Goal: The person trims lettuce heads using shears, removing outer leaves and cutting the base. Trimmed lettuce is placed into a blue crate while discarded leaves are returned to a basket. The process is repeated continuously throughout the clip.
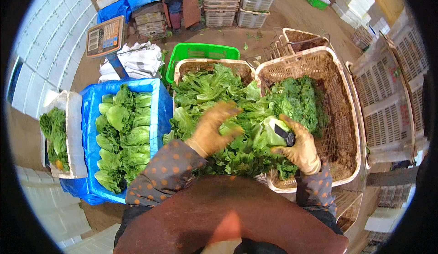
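Note:
Both hands wear tan gloves. My left hand (218, 127), fingers apart with nothing held, is over a pile of leafy lettuce (212, 86) in a plastic crate (219, 63). My right hand (299, 144) has its thumb and fingers around a black-handled knife (285, 135) with a short dark blade, which lies against a pale green lettuce head (268, 132). Whether the hand also grips the lettuce I cannot tell. At the left, lettuce heads (137, 136) lie in rows in a box lined with blue plastic (155, 113).
A dirty crate (342, 117) with dark green leaves is at the right. Behind are a green crate (205, 50), a scale (106, 36) and white sacks (137, 60). A foam box (73, 134) stands far left. Stacked crates (222, 6) and a person (174, 1) are beyond.

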A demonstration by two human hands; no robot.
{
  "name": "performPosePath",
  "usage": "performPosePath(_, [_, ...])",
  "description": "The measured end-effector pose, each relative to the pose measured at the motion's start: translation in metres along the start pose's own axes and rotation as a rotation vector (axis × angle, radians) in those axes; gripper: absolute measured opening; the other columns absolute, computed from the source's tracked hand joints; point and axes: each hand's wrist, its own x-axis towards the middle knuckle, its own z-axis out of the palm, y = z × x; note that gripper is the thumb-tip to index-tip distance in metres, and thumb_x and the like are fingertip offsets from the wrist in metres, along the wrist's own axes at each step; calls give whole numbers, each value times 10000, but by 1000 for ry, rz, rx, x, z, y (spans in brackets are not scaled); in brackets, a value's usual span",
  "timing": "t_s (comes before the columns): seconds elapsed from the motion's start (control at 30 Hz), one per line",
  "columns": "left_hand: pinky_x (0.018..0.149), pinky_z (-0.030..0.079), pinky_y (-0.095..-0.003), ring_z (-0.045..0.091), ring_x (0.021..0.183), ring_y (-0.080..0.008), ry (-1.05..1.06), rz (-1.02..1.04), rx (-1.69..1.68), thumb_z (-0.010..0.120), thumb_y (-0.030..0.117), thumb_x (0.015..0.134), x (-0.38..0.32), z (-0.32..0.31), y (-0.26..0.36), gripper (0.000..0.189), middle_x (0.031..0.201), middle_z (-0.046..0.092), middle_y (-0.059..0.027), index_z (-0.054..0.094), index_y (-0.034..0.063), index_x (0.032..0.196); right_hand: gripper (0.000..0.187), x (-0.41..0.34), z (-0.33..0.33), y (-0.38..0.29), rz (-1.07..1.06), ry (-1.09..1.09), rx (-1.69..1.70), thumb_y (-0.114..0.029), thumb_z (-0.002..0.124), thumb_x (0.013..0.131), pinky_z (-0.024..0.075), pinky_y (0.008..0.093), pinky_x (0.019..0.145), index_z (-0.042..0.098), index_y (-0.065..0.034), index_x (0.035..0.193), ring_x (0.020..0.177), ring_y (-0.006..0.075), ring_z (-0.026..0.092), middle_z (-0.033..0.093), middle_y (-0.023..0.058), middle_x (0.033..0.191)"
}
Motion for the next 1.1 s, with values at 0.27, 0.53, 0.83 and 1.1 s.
performPosePath(0.27, [1090,414,-459,478,1332,-314,-109,-179,255,859,266,749,-11,-5,-24,909,1419,494,-194,381,235,1522,771,8,-2,-9,-79,88,-32,-260,924,670,529,397,976,596,-47,1335,1107,311,657,673,182,1199])
performPosePath(0.53, [1210,314,-401,242,1502,-332,346,-230,-539,976,459,547,-96,36,-30,1453,1636,205,-194,33,210,1624,887,41,107,-64,-35,-287,821,-462,847,795,431,362,1035,444,-11,1444,1208,229,528,550,112,1329])
performPosePath(0.83, [1079,460,-471,547,1250,-340,1241,-793,-464,872,253,792,-266,-194,-223,1032,1326,592,-166,200,118,1564,538,75,157,-61,181,-379,731,-447,430,1075,480,254,675,551,-17,1375,700,92,546,698,109,1137])
performPosePath(1.1, [1098,428,-445,537,1281,-327,781,-1205,395,842,283,817,-271,-214,-376,957,1404,555,-191,247,106,1547,606,23,150,55,526,-316,961,-526,515,1024,444,273,611,523,-57,1409,674,106,507,665,91,1177])
